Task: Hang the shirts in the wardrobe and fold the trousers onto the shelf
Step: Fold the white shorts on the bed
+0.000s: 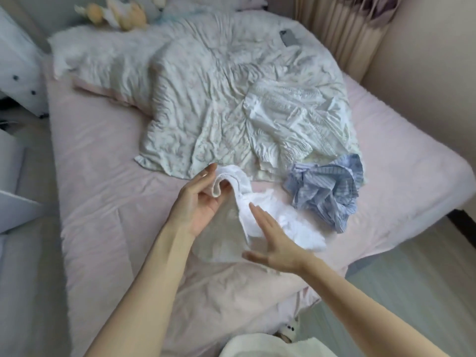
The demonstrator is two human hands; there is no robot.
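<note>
A white garment (278,222) lies crumpled on the pink bed sheet (103,202) near the bed's front edge. My left hand (198,202) holds one end of it up, with the fabric draped over my fingers and my thumb behind it. My right hand (273,243) hovers flat and open over the garment's lower part, fingers straight. A blue-and-white striped shirt (327,191) lies bunched to the right of the white garment. Another white textured garment (296,119) is spread out behind it on the quilt.
A rumpled pale floral quilt (201,99) covers the bed's middle and back. A phone (289,37) lies on it at the far right. Plush toys (123,14) sit at the head. White furniture (18,73) stands to the left, a curtain (342,29) at the back right.
</note>
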